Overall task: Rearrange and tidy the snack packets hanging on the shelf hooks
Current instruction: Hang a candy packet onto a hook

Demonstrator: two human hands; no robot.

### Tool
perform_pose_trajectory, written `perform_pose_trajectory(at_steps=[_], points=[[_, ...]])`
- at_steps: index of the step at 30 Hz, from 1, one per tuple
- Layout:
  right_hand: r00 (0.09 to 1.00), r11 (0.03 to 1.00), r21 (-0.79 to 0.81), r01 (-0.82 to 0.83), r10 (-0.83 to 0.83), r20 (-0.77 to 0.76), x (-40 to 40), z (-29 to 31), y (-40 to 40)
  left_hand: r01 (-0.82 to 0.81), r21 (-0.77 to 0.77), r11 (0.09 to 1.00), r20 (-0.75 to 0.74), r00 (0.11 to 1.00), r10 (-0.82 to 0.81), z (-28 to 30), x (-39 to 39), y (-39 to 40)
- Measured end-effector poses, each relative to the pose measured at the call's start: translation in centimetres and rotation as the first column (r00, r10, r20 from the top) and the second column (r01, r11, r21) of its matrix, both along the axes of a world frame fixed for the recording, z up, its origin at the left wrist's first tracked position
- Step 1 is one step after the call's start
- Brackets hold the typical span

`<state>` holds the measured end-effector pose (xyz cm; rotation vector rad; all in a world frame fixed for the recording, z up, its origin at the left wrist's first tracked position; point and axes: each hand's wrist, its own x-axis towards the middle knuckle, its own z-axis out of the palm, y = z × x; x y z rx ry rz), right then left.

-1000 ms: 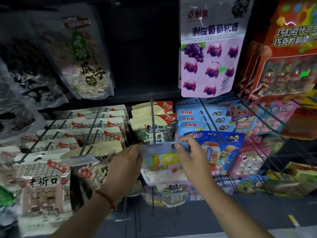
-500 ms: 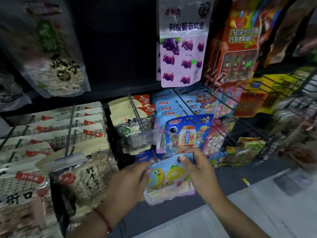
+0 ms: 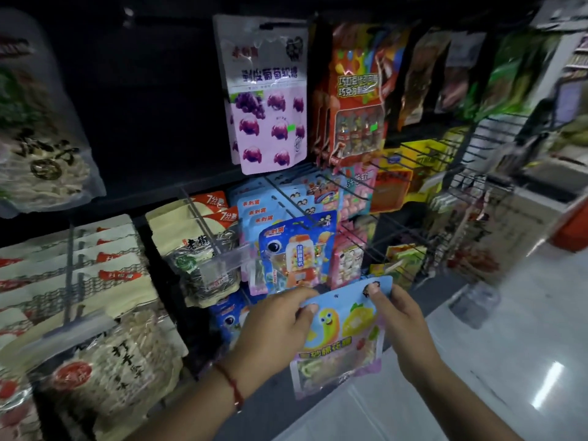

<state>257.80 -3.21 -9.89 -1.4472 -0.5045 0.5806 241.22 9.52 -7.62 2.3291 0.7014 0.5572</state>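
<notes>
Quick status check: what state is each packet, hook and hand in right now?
Light-blue candy packet with yellow cartoon characters: off its hook, held by both top corners.
Left hand: pinches the left corner.
Right hand: pinches the right corner.
Purple grape-gummy packet: hanging.
Clear-tagged wire hook: bare at its front.

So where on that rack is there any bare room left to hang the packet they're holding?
Bare back panel shows left of the purple grape packet, above the seed packets. The wire hooks at right look partly bare. The blue packets are crowded. Both hands hold the packet off any hook.
</notes>
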Motion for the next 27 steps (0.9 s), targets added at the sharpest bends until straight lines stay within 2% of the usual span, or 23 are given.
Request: perform_pose_trajectory(at_steps=[4, 9, 16, 22, 27], points=[[0.998, 0.999, -0.013, 0.041, -0.041, -0.049, 3.8, 0.9, -0.2, 0.047, -0.005, 0.999, -0.006, 0.999, -0.047, 1.9, 4.4, 0.0], [0.994, 0.999, -0.027, 0.030, -0.032, -0.103, 10.8, 2.0, 1.1, 0.049, 0.099, 0.994, -0.101, 0.994, -0.039, 3.9, 11.2, 0.6], [0.983, 0.992, -0.043, -0.117, 0.110, -0.148, 20.9, 2.4, 5.8, -0.177, -0.008, 0.984, -0.069, 0.982, 0.176, 3.6, 19.6, 2.3], [0.959, 0.954, -0.118, -0.276, 0.266, -0.098, 25.7, 2.3, 10.3, -0.351, 0.018, 0.936, -0.148, 0.925, 0.349, 3.5, 23.5, 3.8], [0.951, 0.944, -0.138, -0.300, 0.284, -0.123, 27.3, 2.1, 12.8, -0.419, 0.093, 0.903, -0.176, 0.886, 0.429, 3.5, 25.5, 4.8]])
